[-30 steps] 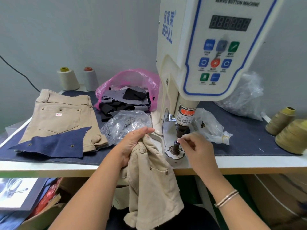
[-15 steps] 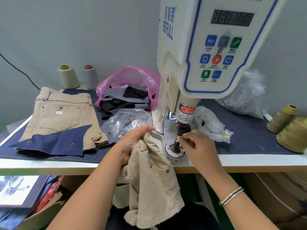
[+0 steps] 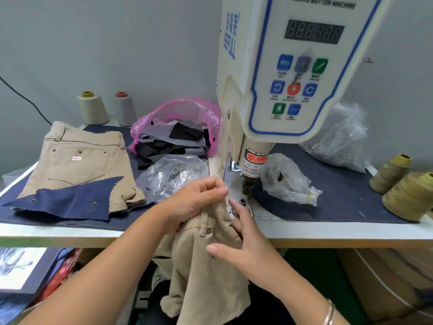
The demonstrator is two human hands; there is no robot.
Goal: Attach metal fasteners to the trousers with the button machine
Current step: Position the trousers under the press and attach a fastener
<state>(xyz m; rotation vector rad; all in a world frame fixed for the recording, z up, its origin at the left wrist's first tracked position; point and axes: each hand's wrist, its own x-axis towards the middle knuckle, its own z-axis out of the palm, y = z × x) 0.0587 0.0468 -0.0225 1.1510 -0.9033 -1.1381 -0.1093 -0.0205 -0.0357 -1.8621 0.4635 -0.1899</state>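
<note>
Left hand (image 3: 199,200): fingers pinch the top edge of the small beige cotton trousers (image 3: 208,261), which hang over the front edge of the white desk (image 3: 328,233).
Right hand (image 3: 246,245): fingers straight and spread, resting on the trousers just below the round metal lower die (image 3: 242,201).
Step advice: likely best to slide the cloth flat over the die, under the cream button machine (image 3: 281,78), with fingers kept clear of the punch.
Pink plastic bag (image 3: 178,109): holds dark fabric scraps.
Clear plastic bag (image 3: 173,172): holds small metal fasteners.
Second clear bag (image 3: 288,181): contents unclear.

Clear gap under machine head (image 3: 250,184)
</note>
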